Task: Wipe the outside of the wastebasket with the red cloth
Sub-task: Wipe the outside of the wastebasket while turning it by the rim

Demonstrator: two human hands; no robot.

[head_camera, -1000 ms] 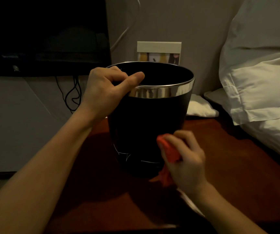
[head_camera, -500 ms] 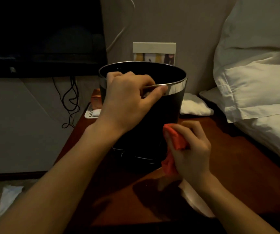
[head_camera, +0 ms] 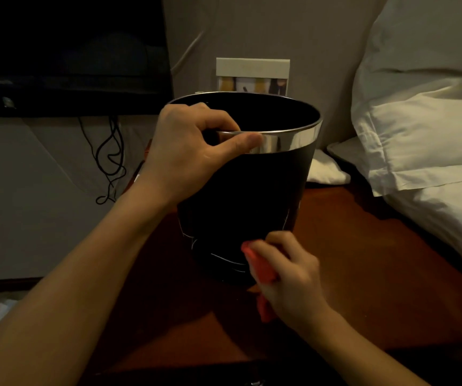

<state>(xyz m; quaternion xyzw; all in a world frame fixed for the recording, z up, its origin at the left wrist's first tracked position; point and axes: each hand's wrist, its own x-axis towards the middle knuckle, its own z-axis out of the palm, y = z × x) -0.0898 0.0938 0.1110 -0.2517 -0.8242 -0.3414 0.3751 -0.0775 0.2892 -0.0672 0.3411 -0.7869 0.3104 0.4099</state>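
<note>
The wastebasket (head_camera: 252, 196), black with a shiny metal band at its rim, stood upright on the dark wooden bench (head_camera: 349, 274), its long axis running straight up and its open mouth facing the camera. The left hand (head_camera: 193, 151) gripped the near rim, fingers curled over the edge into the mouth and the thumb laid along the metal band. The right hand (head_camera: 291, 277) was low at the basket's base on its near right side, fingers closed around the bunched red cloth (head_camera: 260, 268), which pressed against the lowest part of the wall. From that hand the unwiped wall seemed to lie up and to the left, so the stroke would likely run upward along the side or around it, while the left hand steadied or turned the basket; the right hand was the nearer to the work. A white pillow (head_camera: 424, 129) lay on the right, a small white bundle (head_camera: 324, 171) just behind the basket, a card stand (head_camera: 252, 71) against the wall, a dark screen (head_camera: 68, 51) on the left with black cables (head_camera: 110, 162) hanging beneath it.
</note>
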